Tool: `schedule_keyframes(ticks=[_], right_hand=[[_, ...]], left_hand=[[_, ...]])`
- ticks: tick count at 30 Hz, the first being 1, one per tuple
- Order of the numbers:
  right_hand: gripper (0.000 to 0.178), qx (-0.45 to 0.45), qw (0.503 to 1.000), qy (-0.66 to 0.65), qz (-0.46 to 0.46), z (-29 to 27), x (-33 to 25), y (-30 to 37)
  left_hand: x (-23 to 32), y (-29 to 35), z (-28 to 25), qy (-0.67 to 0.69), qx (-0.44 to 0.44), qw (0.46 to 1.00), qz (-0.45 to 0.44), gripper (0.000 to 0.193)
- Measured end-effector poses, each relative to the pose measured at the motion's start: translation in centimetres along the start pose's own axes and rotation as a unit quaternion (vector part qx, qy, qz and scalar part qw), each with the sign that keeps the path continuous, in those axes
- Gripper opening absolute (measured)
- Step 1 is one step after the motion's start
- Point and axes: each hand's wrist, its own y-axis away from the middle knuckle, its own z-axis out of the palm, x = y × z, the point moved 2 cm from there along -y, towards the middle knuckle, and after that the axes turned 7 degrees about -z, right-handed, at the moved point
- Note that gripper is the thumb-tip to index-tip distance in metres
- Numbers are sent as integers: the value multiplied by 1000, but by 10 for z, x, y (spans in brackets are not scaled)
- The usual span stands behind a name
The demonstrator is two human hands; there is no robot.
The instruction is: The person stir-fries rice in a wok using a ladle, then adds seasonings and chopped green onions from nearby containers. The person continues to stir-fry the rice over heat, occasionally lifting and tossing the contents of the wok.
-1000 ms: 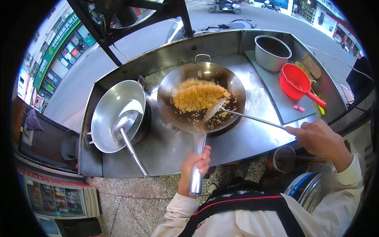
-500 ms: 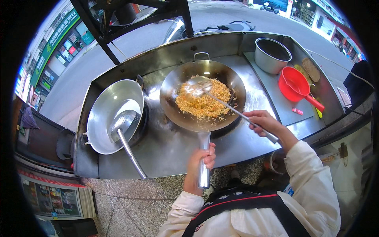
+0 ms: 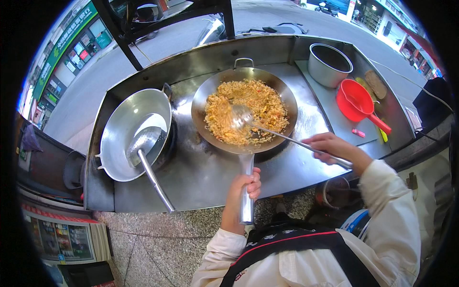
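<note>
A round steel wok rests on the stove top, filled with orange-tinted fried rice. My left hand is wrapped round the wok's metal handle at the near side. In my right hand is the long shaft of a wok ladle. Its round head lies in the rice left of the wok's middle, smeared by motion. To the left of the wok stands a large two-eared steel pan, tilted. A perforated skimmer lies in it, its handle sticking out over the stove's near edge.
On a grey board to the right stand a deep metal pot and a red plastic dipper. A pink lighter-like object lies near the dipper. Raised metal walls rim the counter's far side. A dark frame rises behind it.
The ladle head has shifted nearer to me, and my right hand has moved slightly right. The rice is spread wider across the wok. My left hand keeps its hold on the handle.
</note>
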Motion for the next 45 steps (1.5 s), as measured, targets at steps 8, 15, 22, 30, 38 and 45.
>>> schedule_keyframes(ticks=[8, 15, 22, 30, 38, 45], right_hand=[[28, 131, 848, 501, -108, 14, -49, 21], [33, 90, 662, 718, -194, 18, -111, 108], [34, 181, 521, 797, -248, -3, -78, 118], [32, 75, 639, 718, -266, 5, -52, 130], [31, 119, 947, 293, -64, -26, 8, 58], [34, 17, 998, 51, -25, 42, -12, -16]], left_hand=[[4, 4, 7, -10, -20, 1000, 1, 32], [21, 50, 61, -24, -55, 998, 31, 43], [6, 19, 59, -68, -43, 995, 65, 44], [0, 6, 16, 60, -108, 992, 3, 35], [-9, -5, -2, 38, -54, 998, 10, 34], [-5, -10, -4, 19, -34, 999, -21, 29]])
